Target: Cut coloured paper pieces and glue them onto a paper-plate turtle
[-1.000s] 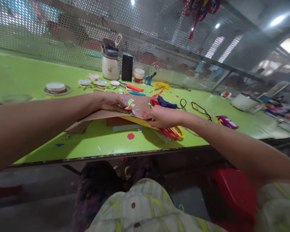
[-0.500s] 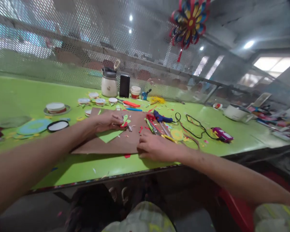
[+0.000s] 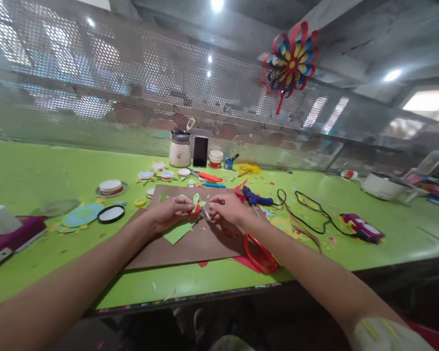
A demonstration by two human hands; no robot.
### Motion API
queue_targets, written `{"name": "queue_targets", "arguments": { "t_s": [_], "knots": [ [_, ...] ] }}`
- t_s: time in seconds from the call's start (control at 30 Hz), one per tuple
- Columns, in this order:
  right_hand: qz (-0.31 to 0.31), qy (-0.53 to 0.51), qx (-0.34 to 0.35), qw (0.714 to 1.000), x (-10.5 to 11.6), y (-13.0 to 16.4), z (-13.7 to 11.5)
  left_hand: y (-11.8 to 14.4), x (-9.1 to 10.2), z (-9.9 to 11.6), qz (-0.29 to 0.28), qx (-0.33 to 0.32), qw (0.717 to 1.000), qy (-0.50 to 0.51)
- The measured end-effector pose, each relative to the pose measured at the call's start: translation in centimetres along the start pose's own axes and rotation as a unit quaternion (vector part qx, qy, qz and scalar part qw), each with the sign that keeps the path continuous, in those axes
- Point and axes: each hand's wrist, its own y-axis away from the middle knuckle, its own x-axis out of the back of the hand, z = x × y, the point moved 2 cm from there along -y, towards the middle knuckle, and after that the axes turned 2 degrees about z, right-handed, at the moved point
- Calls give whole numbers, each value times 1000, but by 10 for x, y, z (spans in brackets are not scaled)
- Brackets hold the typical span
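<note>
The right hand (image 3: 227, 208) has moved from the brown board (image 3: 205, 247)'s near right edge to beside the left hand (image 3: 171, 212), which pinches a paper cutout (image 3: 196, 200) over the board. Whether the right grips anything, I cannot tell. Fine paper handling seems underway, calling next for steadiness.

Craft workshop: cut paper (image 3: 178, 233), glue gun (image 3: 256, 198)

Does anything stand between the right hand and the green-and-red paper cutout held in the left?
Only a slim greyish piece shows in the narrow gap between the right hand and the paper cutout in the left hand; whether either hand holds it is unclear. Nothing else visible blocks that gap.
</note>
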Motion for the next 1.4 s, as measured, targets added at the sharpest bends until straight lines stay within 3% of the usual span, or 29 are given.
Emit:
{"name": "queue_targets", "arguments": {
  "t_s": [0.13, 0.3, 0.67, 0.87, 0.93, 0.97, 1.03, 1.1, 1.2, 1.4],
  "knots": [
    [1, -103, -33, 994, -16, -10, -1, 4, -1, -2, 14, -17, 1000, 19],
    [12, -165, -33, 986, -20, -8, -6, 8, -3, -3, 24, -42, 999, 22],
    [45, -172, -20, 984, -15, -8, -1, 9, 1, -6, 40, -62, 996, 44],
    [24, -154, -13, 988, 0, 29, -6, 7, 3, 0, 69, -74, 991, 87],
    [16, -91, 48, 995, -3, 54, -13, 5, 3, -2, 77, -70, 989, 101],
    [11, -12, 136, 991, -6, 67, -19, 4, 3, -3, 80, -68, 989, 108],
    [-31, 147, 332, 931, -19, 94, -31, 3, 2, -5, 85, -57, 988, 116],
    [-97, 241, 447, 856, -35, 115, -39, 3, 2, -7, 87, -50, 988, 119],
    [-152, 297, 490, 805, -52, 128, -46, 4, 1, -7, 83, -49, 988, 119],
    [-136, 354, 482, 790, -67, 125, -48, 4, 0, -7, 68, -60, 990, 111]
  ]
}}
